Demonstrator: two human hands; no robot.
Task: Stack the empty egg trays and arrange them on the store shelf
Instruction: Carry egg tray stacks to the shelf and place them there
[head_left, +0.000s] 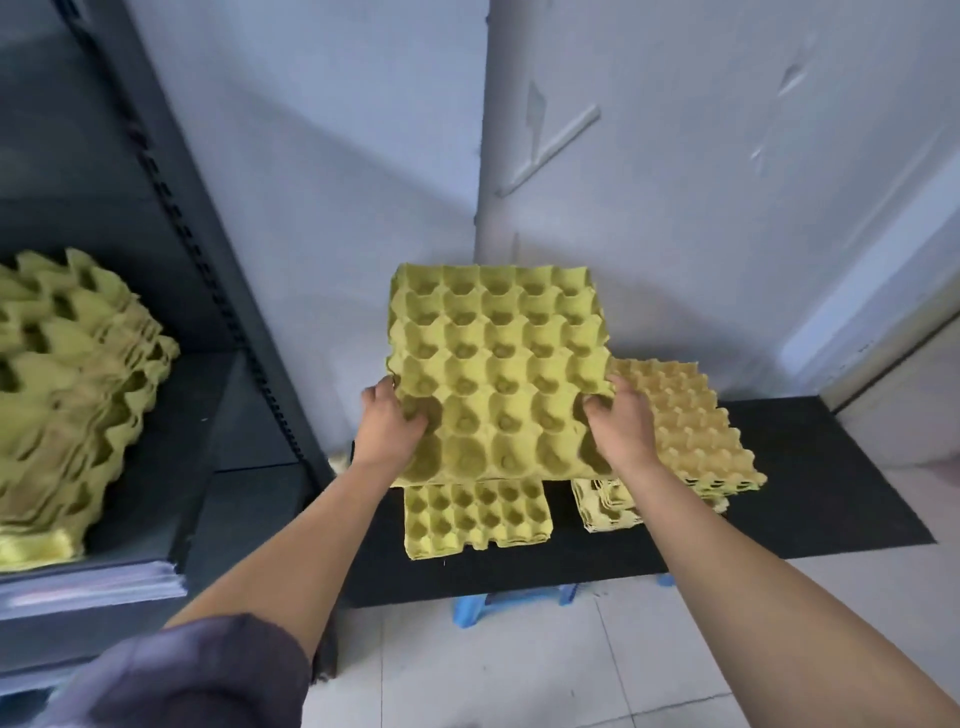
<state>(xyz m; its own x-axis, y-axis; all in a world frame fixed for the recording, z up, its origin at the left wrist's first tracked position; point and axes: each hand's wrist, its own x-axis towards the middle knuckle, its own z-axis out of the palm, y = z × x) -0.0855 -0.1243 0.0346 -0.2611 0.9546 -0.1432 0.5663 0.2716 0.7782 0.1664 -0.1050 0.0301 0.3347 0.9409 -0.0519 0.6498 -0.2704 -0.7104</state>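
Head view: left hand (392, 426) & right hand (621, 426) each curl fingers round side edges of green egg tray (498, 364), held above black mat (779, 499). Tray stacks (478, 514) lie below; another stack (72, 395) on far-left shelf (171, 467).

The held tray (498, 374) is hiding the far part of the green stack (475, 519) and a corner of the pale stack (691, 431). The blurred shelf stack (67, 395) is running off the left edge.
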